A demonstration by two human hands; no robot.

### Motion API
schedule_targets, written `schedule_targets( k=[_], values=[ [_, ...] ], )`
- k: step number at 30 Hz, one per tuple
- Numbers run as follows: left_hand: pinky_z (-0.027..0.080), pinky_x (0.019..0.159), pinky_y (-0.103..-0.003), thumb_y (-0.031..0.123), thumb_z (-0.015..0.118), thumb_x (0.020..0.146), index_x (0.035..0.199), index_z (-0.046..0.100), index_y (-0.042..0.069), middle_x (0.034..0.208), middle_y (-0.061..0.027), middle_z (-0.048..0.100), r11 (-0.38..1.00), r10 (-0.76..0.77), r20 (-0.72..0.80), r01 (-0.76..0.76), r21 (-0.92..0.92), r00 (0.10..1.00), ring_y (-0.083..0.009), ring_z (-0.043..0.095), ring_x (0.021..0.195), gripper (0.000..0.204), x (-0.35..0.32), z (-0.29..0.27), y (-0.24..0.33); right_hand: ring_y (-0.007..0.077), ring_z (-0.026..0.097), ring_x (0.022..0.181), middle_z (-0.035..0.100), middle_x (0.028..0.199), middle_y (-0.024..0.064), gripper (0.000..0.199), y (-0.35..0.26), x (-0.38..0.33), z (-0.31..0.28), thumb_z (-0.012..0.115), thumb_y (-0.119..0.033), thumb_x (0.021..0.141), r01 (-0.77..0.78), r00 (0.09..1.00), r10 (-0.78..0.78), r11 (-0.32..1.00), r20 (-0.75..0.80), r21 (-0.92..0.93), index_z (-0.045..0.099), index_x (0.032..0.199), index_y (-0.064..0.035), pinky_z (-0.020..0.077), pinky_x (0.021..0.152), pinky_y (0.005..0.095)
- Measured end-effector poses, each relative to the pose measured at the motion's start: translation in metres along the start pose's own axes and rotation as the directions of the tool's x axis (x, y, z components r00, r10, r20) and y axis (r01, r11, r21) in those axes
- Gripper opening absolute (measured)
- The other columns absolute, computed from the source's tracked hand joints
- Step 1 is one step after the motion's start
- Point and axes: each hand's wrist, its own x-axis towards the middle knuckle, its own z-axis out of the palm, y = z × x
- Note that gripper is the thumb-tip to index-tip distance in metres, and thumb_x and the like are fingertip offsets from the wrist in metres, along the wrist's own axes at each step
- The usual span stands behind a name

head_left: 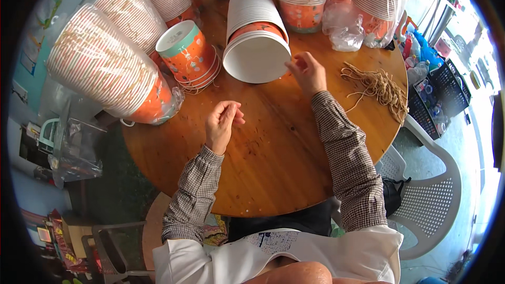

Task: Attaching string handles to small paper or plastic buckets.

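A stack of nested paper buckets point(258, 55) lies on its side at the far middle of the table, its white open mouth toward me. My right hand point(309, 75) is beside the right edge of that mouth, fingers bent and drawn together; whether it touches the rim or pinches something thin I cannot tell. Over the table, lower and to the left, my left hand point(223, 126) has its thumb pressed to its fingers; anything between them is too small to make out. Left of the stack, a shorter stack of orange patterned buckets point(184, 52) stands slightly tilted, with cords around its lower part.
A loose bundle of brown twine point(381, 88) lies at the right of the round wooden table point(273, 173). Tall plastic-wrapped bucket stacks point(105, 66) line the far and left edges. A crumpled clear bag point(344, 29) sits far right. A grey plastic chair point(431, 200) stands at right.
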Motion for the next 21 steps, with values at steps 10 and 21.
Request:
schedule_targets(
  k=[10,21],
  values=[
    [0.051,0.06,-0.021,0.025,0.055,0.098,0.099,0.062,0.001,0.076,-0.0017,0.061,0.996,-0.028,0.069,0.022,0.091,0.997,-0.0077,0.059,0.065,0.025,0.004,-0.006,-0.008,0.024,0.067,0.074,0.068,0.08,0.0112,0.021,-0.006,0.0,0.008,0.069,-0.019,0.084,-0.206,0.978,0.205,0.977,0.023,0.062,0.056,0.092,-0.0042,0.0518,0.069,0.0349],
    [0.049,0.071,-0.028,0.001,0.066,0.084,0.115,0.051,0.003,0.101,-0.0095,0.052,0.77,0.56,-0.139,-0.45,0.453,0.817,-0.0166,0.056,0.079,0.035,0.101,0.008,-0.039,0.0249,0.063,0.067,0.063,0.074,0.0106,0.016,-0.004,-0.008,0.024,0.065,-0.014,0.083,-0.102,0.995,0.101,0.995,-0.02,-0.01,0.055,0.089,-0.0048,0.0505,0.065,0.0352]
  ],
)
